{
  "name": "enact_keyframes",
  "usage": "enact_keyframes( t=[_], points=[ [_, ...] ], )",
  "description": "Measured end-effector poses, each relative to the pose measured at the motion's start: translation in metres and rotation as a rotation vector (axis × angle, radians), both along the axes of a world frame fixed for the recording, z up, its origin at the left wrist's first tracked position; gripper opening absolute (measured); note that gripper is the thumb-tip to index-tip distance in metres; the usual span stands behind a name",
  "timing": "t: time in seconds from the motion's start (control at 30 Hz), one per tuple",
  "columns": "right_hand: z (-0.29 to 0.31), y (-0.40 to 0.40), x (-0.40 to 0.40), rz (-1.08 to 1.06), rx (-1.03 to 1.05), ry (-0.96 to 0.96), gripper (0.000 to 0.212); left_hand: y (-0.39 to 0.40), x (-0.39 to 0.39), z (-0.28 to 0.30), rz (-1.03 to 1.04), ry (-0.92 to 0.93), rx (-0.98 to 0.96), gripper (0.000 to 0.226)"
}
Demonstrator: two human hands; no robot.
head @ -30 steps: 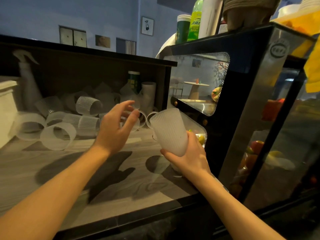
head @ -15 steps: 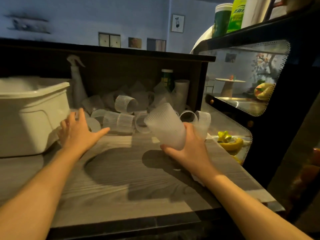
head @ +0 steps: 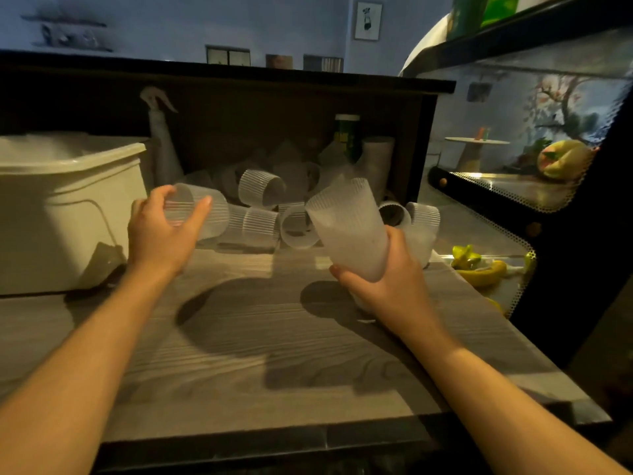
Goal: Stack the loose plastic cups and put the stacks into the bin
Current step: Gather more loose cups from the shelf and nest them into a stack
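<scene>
My right hand (head: 387, 279) grips a stack of ribbed translucent cups (head: 346, 228), held tilted with its mouth up and to the left. My left hand (head: 161, 231) is closed around a single loose cup (head: 205, 210) lying on its side, thumb and fingers on its rim end. Behind both hands a pile of loose cups (head: 267, 214) lies on the wooden counter (head: 239, 337) against the dark back panel. The white plastic bin (head: 68, 207) stands at the left, beside my left hand.
A spray bottle (head: 161, 145) and a green-labelled bottle (head: 346, 135) stand at the back. A tall white cup stack (head: 376, 162) stands next to the green-labelled bottle. A glass display case (head: 534, 186) with fruit closes off the right side.
My left hand reached forward from the counter and closed on a loose cup at the pile's left. The view has shifted left, bringing the bin into sight. The right hand keeps its stack.
</scene>
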State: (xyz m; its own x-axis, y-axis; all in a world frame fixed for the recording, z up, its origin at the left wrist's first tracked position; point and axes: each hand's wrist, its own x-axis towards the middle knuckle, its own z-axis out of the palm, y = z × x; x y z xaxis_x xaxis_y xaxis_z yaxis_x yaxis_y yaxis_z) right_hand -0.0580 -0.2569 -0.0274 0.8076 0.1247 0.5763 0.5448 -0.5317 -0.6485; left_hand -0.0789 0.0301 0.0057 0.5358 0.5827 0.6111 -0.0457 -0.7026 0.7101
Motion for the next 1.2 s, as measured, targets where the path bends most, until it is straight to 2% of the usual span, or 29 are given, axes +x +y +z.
enact_keyframes(
  t=[0.13,0.23,0.33,0.47,0.63,0.87,0.93,1.03,1.13,1.2],
  points=[
    [0.000,0.001,-0.005,0.002,0.009,-0.018,0.078,-0.011,-0.010,0.005,-0.082,-0.135,-0.076,0.057],
    [-0.001,0.003,-0.007,0.020,-0.037,-0.067,0.086,-0.023,-0.019,0.011,-0.164,-0.277,-0.113,0.055],
    [0.000,0.003,-0.007,0.014,-0.169,-0.156,0.101,-0.034,-0.024,0.015,-0.240,-0.389,0.007,0.054],
    [-0.004,0.008,-0.008,-0.012,-0.377,-0.302,0.099,-0.042,-0.025,0.010,-0.438,-0.467,0.161,0.076],
    [-0.004,0.013,-0.011,0.011,-0.400,-0.366,0.098,-0.052,-0.024,0.007,-0.600,-0.404,0.208,0.063],
    [-0.003,0.014,-0.013,0.023,-0.384,-0.375,0.091,-0.051,-0.020,0.003,-0.633,-0.277,0.175,0.042],
    [-0.004,0.016,-0.013,0.007,-0.424,-0.383,0.090,-0.053,-0.018,0.000,-0.603,-0.237,0.259,0.046],
    [-0.005,0.017,-0.012,0.006,-0.423,-0.389,0.089,-0.067,-0.017,-0.008,-0.692,-0.082,0.337,0.075],
    [-0.005,0.012,-0.010,0.007,-0.416,-0.376,0.086,-0.082,-0.017,-0.015,-0.882,0.054,0.110,0.079],
    [-0.004,0.010,-0.010,0.012,-0.406,-0.365,0.085,-0.086,-0.018,-0.014,-0.898,0.036,0.023,0.081]
  ],
)
